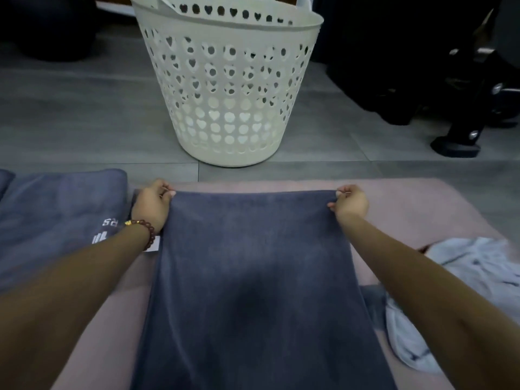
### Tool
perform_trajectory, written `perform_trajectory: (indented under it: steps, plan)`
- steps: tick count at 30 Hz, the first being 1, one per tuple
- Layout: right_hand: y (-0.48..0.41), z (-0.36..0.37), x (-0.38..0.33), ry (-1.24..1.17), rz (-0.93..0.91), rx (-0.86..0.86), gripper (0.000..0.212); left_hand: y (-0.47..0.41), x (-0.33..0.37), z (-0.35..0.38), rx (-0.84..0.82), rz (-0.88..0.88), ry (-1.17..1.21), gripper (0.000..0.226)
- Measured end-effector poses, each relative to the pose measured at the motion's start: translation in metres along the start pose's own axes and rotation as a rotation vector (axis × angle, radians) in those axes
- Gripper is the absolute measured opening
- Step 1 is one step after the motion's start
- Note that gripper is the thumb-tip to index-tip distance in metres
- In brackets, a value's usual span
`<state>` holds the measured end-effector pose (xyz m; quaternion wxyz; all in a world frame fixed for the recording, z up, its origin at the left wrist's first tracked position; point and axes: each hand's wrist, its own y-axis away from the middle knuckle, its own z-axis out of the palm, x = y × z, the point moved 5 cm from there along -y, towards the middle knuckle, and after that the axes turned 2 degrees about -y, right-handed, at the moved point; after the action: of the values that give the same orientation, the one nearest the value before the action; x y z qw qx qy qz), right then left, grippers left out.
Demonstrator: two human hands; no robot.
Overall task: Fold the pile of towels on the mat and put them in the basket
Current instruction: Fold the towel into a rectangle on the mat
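Your left hand (pixel 150 202) and right hand (pixel 350 202) are both pinched onto the far edge of the dark blue towel (pixel 253 277), one at each far corner, fingers curled over the hem. The towel lies spread flat down the middle of the pink mat (pixel 408 201), its long sides running back toward you between your forearms and its far edge pulled straight between your two grips. A beaded bracelet (pixel 146 230) sits on your left wrist.

To the left, another blue towel (pixel 56 209) lies flat, partly on the mat, with white lettering near the corner beside your left wrist. To the right, a crumpled heap of pale blue cloth (pixel 478 266) sits under and past your right forearm, on the mat's edge.

The white basket (pixel 228 88), perforated with hearts and round holes, stands upright on the grey tiled floor (pixel 84 108) just beyond the mat's far edge, ahead of the towel. Something pale shows through its lower holes, though you cannot tell what. Dark equipment (pixel 450 80) fills the far right.
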<state>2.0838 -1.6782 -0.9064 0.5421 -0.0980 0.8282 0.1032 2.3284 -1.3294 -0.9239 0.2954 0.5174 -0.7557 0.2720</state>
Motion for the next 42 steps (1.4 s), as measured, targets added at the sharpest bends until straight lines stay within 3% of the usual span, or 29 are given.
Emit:
perform_trajectory:
  steps: [3, 5, 7, 9, 10, 12, 14, 16, 18, 21, 23, 26, 28, 31, 34, 38, 42]
  plan:
    - [-0.002, 0.025, 0.023, 0.093, -0.009, -0.094, 0.015, -0.007, -0.017, 0.017, -0.013, -0.016, -0.137, 0.010]
    - [0.007, 0.041, 0.030, 0.264, -0.109, -0.178, 0.028, -0.002, -0.014, 0.029, -0.002, 0.091, -0.326, 0.025]
    - [0.035, 0.061, 0.024, 0.383, -0.391, -0.306, 0.045, 0.019, 0.008, 0.051, -0.107, 0.397, -0.452, 0.048]
    - [0.073, 0.088, 0.022, 0.627, -0.716, -0.565, 0.060, 0.048, 0.020, 0.078, -0.275, 0.734, -0.575, 0.061]
    - [0.085, 0.097, 0.028, 0.756, -0.803, -0.692, 0.067, 0.056, 0.016, 0.087, -0.314, 0.807, -0.638, 0.064]
    - [0.086, 0.099, 0.045, 0.945, -0.840, -0.769, 0.073, 0.053, 0.001, 0.091, -0.376, 0.685, -0.689, 0.070]
    - [0.065, 0.084, 0.054, 1.003, -0.794, -0.629, 0.075, 0.035, -0.011, 0.084, -0.321, 0.490, -0.686, 0.075]
    - [0.039, 0.069, 0.060, 1.069, -0.658, -0.502, 0.069, 0.020, -0.015, 0.080, -0.293, 0.392, -0.733, 0.079]
    - [0.020, 0.060, 0.060, 1.102, -0.470, -0.489, 0.061, 0.010, -0.016, 0.077, -0.327, 0.310, -0.741, 0.079]
    - [0.015, 0.056, 0.054, 1.176, -0.251, -0.490, 0.063, 0.010, -0.016, 0.077, -0.394, 0.181, -0.747, 0.061]
    - [0.037, 0.056, 0.048, 1.272, -0.327, -0.483, 0.064, 0.025, -0.011, 0.070, -0.346, 0.122, -0.661, 0.056]
    - [0.113, 0.045, 0.048, 1.187, -0.782, -0.564, 0.066, 0.072, -0.013, 0.054, -0.248, 0.104, -0.403, 0.055]
    - [0.166, 0.021, 0.063, 1.135, -0.954, -0.671, 0.064, 0.107, -0.023, 0.043, -0.235, 0.149, -0.390, 0.052]
    - [0.220, -0.025, 0.096, 1.104, -0.906, -0.802, 0.058, 0.135, -0.033, 0.025, -0.233, 0.212, -0.368, 0.047]
    - [0.243, -0.059, 0.112, 1.092, -0.765, -0.793, 0.067, 0.141, -0.035, 0.010, -0.225, 0.206, -0.332, 0.044]
    - [0.250, -0.078, 0.130, 0.999, -0.587, -0.775, 0.088, 0.153, -0.042, -0.006, -0.167, -0.069, -0.008, 0.044]
    - [0.260, -0.074, 0.130, 1.032, -0.529, -0.729, 0.075, 0.168, -0.039, -0.017, -0.152, -0.203, 0.036, 0.041]
